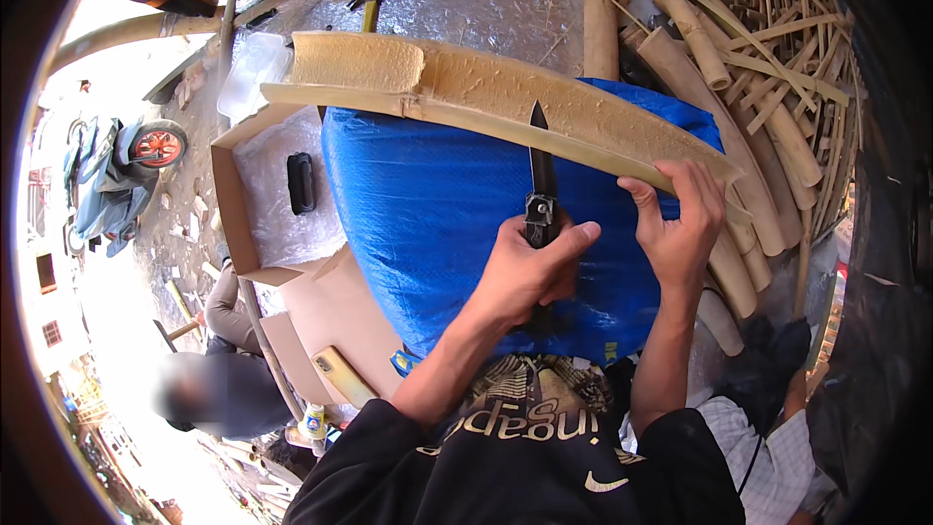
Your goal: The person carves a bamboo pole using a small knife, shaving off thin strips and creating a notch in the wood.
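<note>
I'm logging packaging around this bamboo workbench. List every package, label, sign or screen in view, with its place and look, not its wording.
Open brown cardboard box: left of the blue tarp, lined with clear bubble wrap, a small black object inside.
Clear plastic container: beyond the box, near the split bamboo's left end, rectangular, see-through.
Small yellow-and-blue label: on the blue woven tarp bundle's lower left corner.
No signs or screens are visible.
</note>
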`<state>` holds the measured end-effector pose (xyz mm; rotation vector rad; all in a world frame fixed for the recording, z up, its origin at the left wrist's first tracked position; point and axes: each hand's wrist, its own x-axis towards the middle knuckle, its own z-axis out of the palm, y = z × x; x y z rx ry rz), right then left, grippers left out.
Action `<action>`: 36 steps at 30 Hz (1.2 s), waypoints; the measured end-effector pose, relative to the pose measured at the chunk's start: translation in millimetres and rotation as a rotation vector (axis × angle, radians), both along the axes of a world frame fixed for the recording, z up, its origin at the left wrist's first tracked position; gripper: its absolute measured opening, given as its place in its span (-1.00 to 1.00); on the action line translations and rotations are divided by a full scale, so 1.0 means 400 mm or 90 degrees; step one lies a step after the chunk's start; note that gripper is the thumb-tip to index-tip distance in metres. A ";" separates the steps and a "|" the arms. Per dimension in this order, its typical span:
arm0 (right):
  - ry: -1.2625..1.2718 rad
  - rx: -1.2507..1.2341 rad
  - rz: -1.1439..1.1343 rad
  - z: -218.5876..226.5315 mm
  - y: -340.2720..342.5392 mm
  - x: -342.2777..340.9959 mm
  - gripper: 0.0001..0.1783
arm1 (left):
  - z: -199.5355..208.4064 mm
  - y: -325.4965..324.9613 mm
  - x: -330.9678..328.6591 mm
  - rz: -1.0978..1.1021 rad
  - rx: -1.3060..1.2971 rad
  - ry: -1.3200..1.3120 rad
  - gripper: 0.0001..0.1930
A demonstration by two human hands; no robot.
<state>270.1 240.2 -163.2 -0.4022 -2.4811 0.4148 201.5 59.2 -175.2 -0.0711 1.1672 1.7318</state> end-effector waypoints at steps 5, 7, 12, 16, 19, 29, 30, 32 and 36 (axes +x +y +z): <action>0.072 -0.025 -0.016 0.017 -0.027 -0.006 -0.68 | -0.028 -0.021 -0.020 0.014 0.054 -0.057 -0.80; 0.109 -0.114 -0.023 0.026 -0.065 0.010 -0.76 | -0.025 -0.031 -0.010 -0.022 0.050 -0.003 -0.82; -0.030 -0.567 -0.057 0.034 -0.144 0.019 -0.80 | 0.046 -0.029 0.015 -0.096 -0.036 0.164 -0.74; -0.020 -0.627 -0.056 0.053 -0.140 0.015 -0.75 | 0.048 -0.032 0.043 -0.101 -0.045 0.221 -0.73; -0.022 -0.693 -0.030 0.061 -0.121 0.021 -0.76 | 0.052 -0.028 0.050 -0.071 -0.013 0.214 -0.72; 0.372 -0.250 -0.114 -0.047 -0.112 0.083 -0.68 | 0.100 -0.005 -0.032 -0.063 0.019 0.088 -0.67; 0.416 -0.334 -0.188 -0.054 -0.105 0.086 -0.53 | 0.114 0.005 -0.042 -0.047 0.036 0.075 -0.62; 0.415 -0.508 -0.194 -0.042 -0.053 0.090 -0.38 | 0.137 0.033 -0.068 -0.083 0.064 0.058 -0.64; 0.482 -0.634 0.072 0.002 0.123 -0.014 -0.01 | 0.187 0.123 -0.123 -0.218 0.186 -0.073 -0.64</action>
